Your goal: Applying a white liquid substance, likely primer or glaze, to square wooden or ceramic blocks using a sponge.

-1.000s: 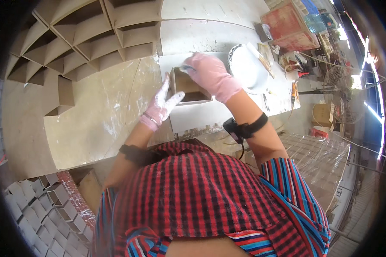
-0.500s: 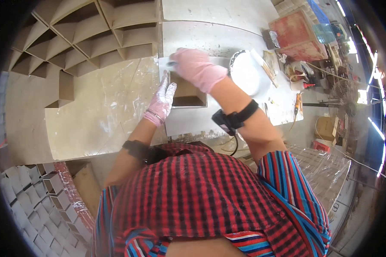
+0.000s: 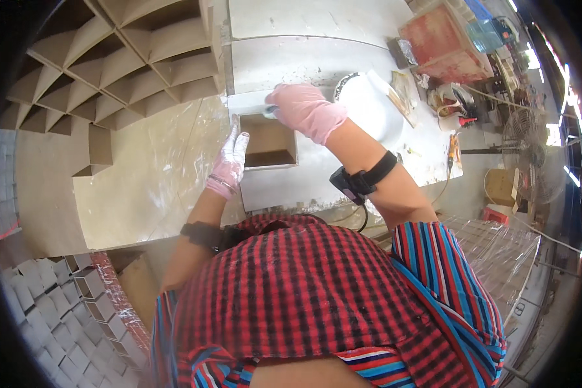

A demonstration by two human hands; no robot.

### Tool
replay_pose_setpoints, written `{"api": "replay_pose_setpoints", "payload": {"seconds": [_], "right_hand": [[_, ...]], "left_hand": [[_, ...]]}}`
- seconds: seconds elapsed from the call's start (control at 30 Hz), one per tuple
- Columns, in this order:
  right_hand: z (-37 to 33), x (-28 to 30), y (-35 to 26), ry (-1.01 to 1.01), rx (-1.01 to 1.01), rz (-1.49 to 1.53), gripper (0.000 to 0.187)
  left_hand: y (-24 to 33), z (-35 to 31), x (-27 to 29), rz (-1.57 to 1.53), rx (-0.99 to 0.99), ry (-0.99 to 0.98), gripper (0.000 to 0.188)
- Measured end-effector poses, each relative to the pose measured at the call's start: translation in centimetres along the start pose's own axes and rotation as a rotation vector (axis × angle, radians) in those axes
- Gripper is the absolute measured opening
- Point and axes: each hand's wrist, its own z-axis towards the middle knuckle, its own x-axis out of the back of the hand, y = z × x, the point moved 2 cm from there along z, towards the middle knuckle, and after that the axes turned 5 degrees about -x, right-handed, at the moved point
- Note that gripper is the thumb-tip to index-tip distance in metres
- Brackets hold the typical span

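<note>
An open-topped cardboard box [image 3: 269, 161], brown inside with pale edges, lies in front of me on the white work surface. My left hand [image 3: 229, 161], in a pink glove smeared with white, rests along its left side, fingers stretched out. Over the far side of the box is my right hand [image 3: 307, 111], also in a pink glove, its fingers closed. A small greyish edge shows beneath those fingertips, but what it belongs to is hidden. Just right of this hand sits a round white tub [image 3: 367, 107] with a dark-spotted rim.
A cardboard grid of compartments [image 3: 119, 64] stands at the far left on a smeared tan board [image 3: 142, 181]. To the right are a red crate [image 3: 443, 42], an orange-handled tool [image 3: 452, 150] with a cord and a fan [image 3: 530, 145]. Stacked boxes [image 3: 52, 317] fill the lower left.
My right hand has moved to the right along the far side of the box. My left hand stays at the box's left side. The whole view has shifted slightly.
</note>
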Motion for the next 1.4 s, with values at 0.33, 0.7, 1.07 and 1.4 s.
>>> {"api": "replay_pose_setpoints", "payload": {"seconds": [0.33, 0.7, 1.07, 1.4], "right_hand": [[-6.5, 0.2, 14.9, 0.273, -0.480, 0.134, 0.026], [-6.3, -5.1, 20.1, 0.227, -0.365, -0.165, 0.018], [-10.5, -1.6, 24.1, 0.194, -0.508, 0.601, 0.036], [-13.7, -3.5, 21.6, 0.360, -0.197, 2.181, 0.037]], "left_hand": [[8.0, -2.1, 0.0, 0.526, -0.455, 0.172, 0.043], [6.6, 2.3, -6.6, 0.964, -0.102, -0.536, 0.016], [0.1, 5.3, -6.2, 0.969, -0.231, -0.739, 0.022], [5.5, -0.6, -1.0, -0.516, 0.092, -0.167, 0.033]]}}
